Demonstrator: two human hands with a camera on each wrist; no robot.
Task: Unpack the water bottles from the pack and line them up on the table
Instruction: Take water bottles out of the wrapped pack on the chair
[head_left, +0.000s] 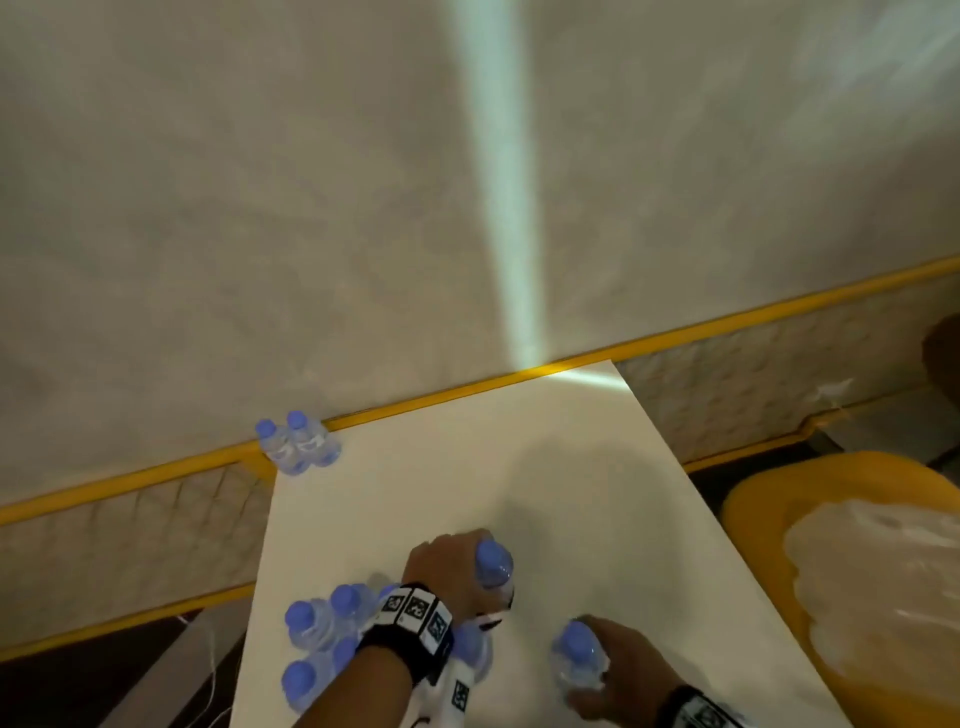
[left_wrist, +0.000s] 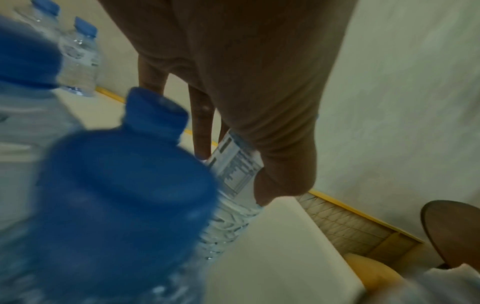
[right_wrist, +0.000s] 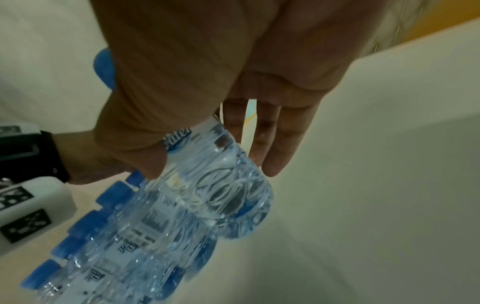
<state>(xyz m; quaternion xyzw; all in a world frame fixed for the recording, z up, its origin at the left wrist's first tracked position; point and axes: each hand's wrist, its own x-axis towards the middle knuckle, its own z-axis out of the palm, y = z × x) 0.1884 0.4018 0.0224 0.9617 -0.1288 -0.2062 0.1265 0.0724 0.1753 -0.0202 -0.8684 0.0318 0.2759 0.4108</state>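
On the cream table (head_left: 519, 467), my left hand (head_left: 441, 564) grips a clear water bottle with a blue cap (head_left: 493, 564) and holds it upright. In the left wrist view the fingers (left_wrist: 202, 123) curl round its labelled body (left_wrist: 233, 170). My right hand (head_left: 628, 660) grips a second bottle (head_left: 576, 652) near the front edge; in the right wrist view the thumb and fingers wrap its ribbed body (right_wrist: 213, 181). Several blue-capped bottles (head_left: 322, 639) stand clustered at the near left, under my left forearm. Two bottles (head_left: 298, 441) stand side by side at the table's far left corner.
A yellow rail (head_left: 727, 322) runs along the wall behind the table. To the right stands a yellow seat with crumpled clear plastic (head_left: 872, 571) on it. A dark round wooden object (left_wrist: 451, 232) lies beyond the table's right edge.
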